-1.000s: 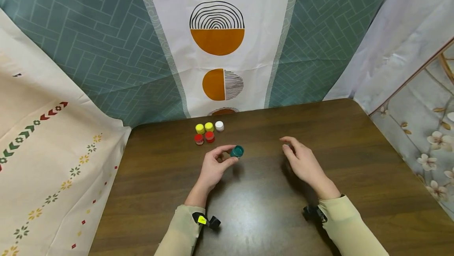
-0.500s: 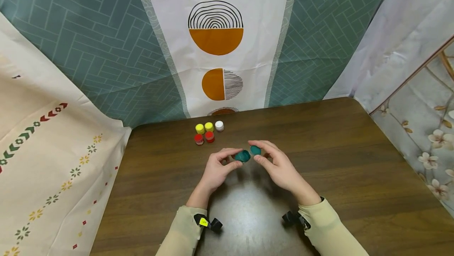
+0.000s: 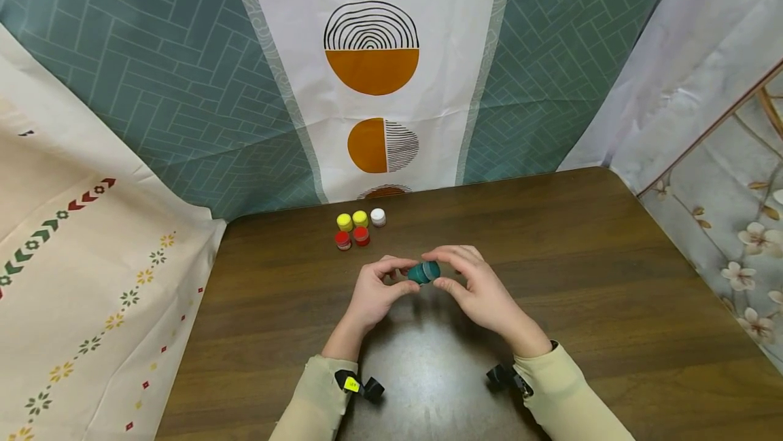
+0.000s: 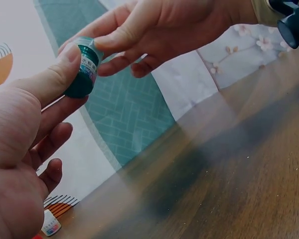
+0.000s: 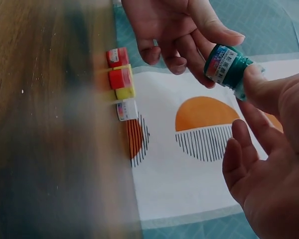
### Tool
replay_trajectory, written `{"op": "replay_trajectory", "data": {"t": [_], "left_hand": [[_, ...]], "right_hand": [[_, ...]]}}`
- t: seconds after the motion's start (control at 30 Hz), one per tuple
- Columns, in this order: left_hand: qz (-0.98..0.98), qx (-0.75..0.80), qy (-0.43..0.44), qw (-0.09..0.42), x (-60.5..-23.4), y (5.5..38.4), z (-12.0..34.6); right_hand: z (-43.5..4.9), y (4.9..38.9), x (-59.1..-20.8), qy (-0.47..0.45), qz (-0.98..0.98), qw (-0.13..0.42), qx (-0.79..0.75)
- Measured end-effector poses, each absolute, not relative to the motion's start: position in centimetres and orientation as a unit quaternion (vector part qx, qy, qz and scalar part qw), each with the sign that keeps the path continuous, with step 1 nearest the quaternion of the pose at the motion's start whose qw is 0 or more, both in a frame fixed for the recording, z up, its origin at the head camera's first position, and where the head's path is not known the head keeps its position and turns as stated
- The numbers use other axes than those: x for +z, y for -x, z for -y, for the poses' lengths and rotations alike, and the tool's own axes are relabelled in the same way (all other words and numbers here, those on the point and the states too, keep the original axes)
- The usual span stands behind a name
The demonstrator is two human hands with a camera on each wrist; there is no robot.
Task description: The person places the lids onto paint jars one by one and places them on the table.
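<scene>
In the head view a small green paint jar [image 3: 417, 274] is held tilted on its side above the table, its labelled wall showing in the left wrist view. My left hand [image 3: 372, 291] pinches the jar's body between thumb and fingers. With thumb and fingertips, my right hand [image 3: 486, 291] grips the green lid [image 3: 431, 270] at the jar's mouth. Seen from the right wrist, the green jar [image 5: 231, 67] has its base toward my left hand and its mouth end partly hidden by my right thumb.
Behind my left hand stand two yellow-lidded jars [image 3: 345, 221], two red-lidded jars [image 3: 361, 236] and a white jar [image 3: 378, 217], grouped on the brown wooden table [image 3: 275, 332]. A patterned cloth [image 3: 245, 108] hangs along the table's back edge.
The right hand has come in from the right, bringing the green lid to the jar's mouth. The left hand has shifted slightly right and turned the jar's mouth toward it.
</scene>
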State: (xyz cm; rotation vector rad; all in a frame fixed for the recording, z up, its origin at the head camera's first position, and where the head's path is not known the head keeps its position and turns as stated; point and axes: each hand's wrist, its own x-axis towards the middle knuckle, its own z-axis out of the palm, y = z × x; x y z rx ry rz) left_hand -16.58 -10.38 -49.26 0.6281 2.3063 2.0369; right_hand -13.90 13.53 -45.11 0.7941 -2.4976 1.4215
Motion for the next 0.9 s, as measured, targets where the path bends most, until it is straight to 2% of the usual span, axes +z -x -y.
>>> {"op": "replay_trajectory", "data": {"t": [0.47,0.9], "left_hand": [[-0.734,0.645,-0.214,0.014,-49.12,16.59,10.34],[-0.749,0.623,-0.225,0.037,-49.22,16.48,10.15]], "right_hand": [[-13.97,13.99,-44.80,-0.327,0.859,0.149,0.365],[-13.53,13.78,-44.62,-0.276,0.914,0.152,0.257]]}}
